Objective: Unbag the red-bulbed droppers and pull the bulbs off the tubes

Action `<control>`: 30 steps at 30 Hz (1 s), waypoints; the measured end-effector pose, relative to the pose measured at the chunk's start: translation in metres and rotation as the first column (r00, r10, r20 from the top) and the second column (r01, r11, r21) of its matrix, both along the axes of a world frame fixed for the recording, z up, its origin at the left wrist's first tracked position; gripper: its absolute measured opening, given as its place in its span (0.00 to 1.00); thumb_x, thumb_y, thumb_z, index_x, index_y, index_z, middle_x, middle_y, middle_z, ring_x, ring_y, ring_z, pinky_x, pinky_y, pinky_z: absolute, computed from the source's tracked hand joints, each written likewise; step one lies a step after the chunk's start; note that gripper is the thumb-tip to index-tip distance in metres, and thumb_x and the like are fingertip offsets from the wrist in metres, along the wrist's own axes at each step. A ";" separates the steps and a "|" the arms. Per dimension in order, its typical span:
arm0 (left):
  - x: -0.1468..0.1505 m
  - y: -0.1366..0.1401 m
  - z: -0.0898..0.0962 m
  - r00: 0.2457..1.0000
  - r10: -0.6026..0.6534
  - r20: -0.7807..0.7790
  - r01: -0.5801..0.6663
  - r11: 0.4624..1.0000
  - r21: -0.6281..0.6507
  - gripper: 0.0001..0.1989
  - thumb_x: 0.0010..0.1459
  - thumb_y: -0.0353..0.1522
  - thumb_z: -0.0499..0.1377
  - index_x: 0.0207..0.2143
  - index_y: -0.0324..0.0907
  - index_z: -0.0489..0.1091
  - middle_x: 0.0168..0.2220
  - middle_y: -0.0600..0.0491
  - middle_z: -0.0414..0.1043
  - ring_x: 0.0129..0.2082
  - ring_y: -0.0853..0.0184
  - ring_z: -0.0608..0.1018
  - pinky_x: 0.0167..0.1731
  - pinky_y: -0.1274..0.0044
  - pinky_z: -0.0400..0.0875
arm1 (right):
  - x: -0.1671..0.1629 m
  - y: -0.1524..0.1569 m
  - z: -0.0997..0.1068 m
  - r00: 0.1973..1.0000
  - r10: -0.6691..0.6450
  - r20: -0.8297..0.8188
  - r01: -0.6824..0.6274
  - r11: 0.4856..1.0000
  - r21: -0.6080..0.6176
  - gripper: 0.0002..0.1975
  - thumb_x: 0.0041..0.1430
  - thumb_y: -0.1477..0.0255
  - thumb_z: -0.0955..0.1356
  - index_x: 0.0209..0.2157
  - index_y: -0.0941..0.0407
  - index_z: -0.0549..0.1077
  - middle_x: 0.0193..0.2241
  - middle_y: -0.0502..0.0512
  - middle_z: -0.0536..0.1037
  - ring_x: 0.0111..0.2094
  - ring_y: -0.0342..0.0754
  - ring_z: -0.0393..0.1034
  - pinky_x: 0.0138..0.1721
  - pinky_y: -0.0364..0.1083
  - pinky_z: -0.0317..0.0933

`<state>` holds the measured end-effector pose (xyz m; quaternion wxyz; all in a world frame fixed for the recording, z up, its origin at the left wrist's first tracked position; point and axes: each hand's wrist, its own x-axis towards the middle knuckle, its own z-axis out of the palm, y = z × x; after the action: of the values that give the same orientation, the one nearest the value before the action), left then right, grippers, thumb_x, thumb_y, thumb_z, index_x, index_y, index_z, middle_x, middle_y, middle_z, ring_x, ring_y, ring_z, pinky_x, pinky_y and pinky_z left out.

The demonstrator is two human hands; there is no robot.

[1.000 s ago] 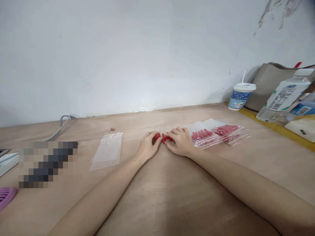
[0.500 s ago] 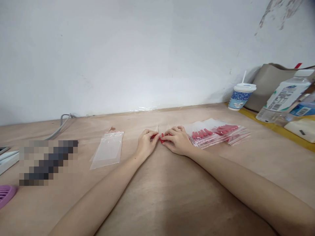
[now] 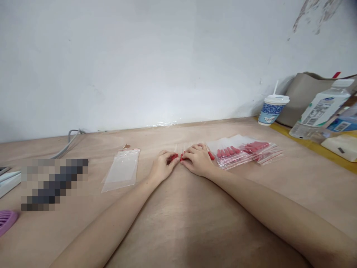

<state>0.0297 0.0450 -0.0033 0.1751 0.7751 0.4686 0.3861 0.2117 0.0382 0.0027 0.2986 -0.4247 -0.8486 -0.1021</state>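
Observation:
My left hand (image 3: 164,165) rests on the table with thumb and fingers closed around a small red-handled piece (image 3: 176,156). Close beside it, my right hand (image 3: 198,160) curls over more red pieces; one red end (image 3: 182,156) shows at its fingertips and another red handle (image 3: 211,155) sticks out past its far side. Thin, pale shafts seem to rise behind the fingers, but their kind is too small to make out. Right of my right hand lie clear zip bags (image 3: 227,160) with several red-handled pieces inside. Flat clear zip bags (image 3: 122,169) lie left of my left hand.
A blue and white paper cup (image 3: 272,110) with a straw, a plastic bottle (image 3: 320,109) and a grey bag (image 3: 291,96) stand at the right. On the left are a grey cable (image 3: 65,149), a pixelated dark object (image 3: 55,186) and a purple slotted item (image 3: 7,222). A white wall (image 3: 167,63) bounds the back.
My right hand has shifted slightly left, uncovering a red handle on its right side. My left hand has also moved a little left and down, still holding red.

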 end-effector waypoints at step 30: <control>0.005 -0.001 0.003 0.997 -0.038 -0.068 0.038 0.999 0.006 0.16 0.51 0.38 0.60 0.42 0.41 0.68 0.38 0.51 0.66 0.35 0.68 0.74 0.39 0.73 0.73 | 0.123 -0.013 0.071 0.932 0.027 0.361 0.201 0.791 -0.578 0.08 0.50 0.68 0.64 0.22 0.54 0.71 0.24 0.49 0.72 0.24 0.43 0.64 0.26 0.42 0.50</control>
<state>0.0348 0.0444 -0.0002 0.1636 0.7971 0.4582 0.3577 0.3346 0.0250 0.0736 -0.0143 -0.5119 -0.8545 0.0872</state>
